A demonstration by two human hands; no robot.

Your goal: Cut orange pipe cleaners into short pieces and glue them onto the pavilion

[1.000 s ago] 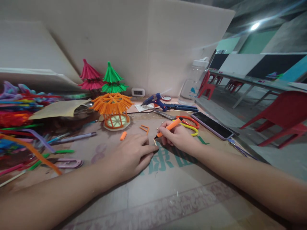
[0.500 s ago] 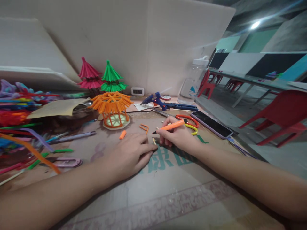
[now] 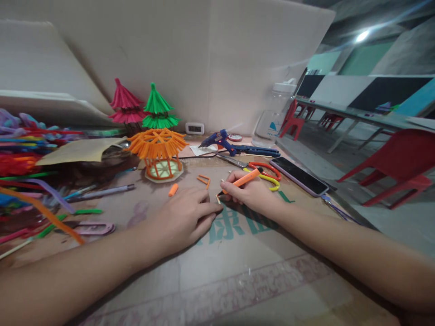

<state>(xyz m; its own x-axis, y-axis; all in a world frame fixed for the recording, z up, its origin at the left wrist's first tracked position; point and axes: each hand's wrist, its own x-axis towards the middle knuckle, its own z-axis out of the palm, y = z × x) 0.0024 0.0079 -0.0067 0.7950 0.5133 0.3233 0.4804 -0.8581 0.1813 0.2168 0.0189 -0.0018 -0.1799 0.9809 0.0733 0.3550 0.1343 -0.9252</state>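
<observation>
An orange marker point(image 3: 242, 179) is gripped in my right hand point(image 3: 253, 192), its dark tip pointing down and left at a short pale wooden stick point(image 3: 218, 198). My left hand point(image 3: 190, 210) lies on the work surface, its fingertips pressing the stick's near end down. The marker's orange cap point(image 3: 173, 189) lies loose beyond my left hand. Several short orange sticks point(image 3: 204, 180) rest a little farther off. Behind the cap stands an orange model pavilion point(image 3: 163, 154) with a fringed roof and a pale base. Part of the stick is hidden under my fingers.
Beyond my hands lie scissors point(image 3: 272, 172), a phone point(image 3: 299, 175), a blue glue gun point(image 3: 217, 140) and blue-handled pliers point(image 3: 260, 150). A clear bottle point(image 3: 272, 115) stands at the back right. Colourful fuzzy stems point(image 3: 23, 154) pile at left, near pink snips point(image 3: 93, 228).
My right hand has brought the marker down and left, so its tip now meets or nearly meets the wooden stick. My left hand stays in place.
</observation>
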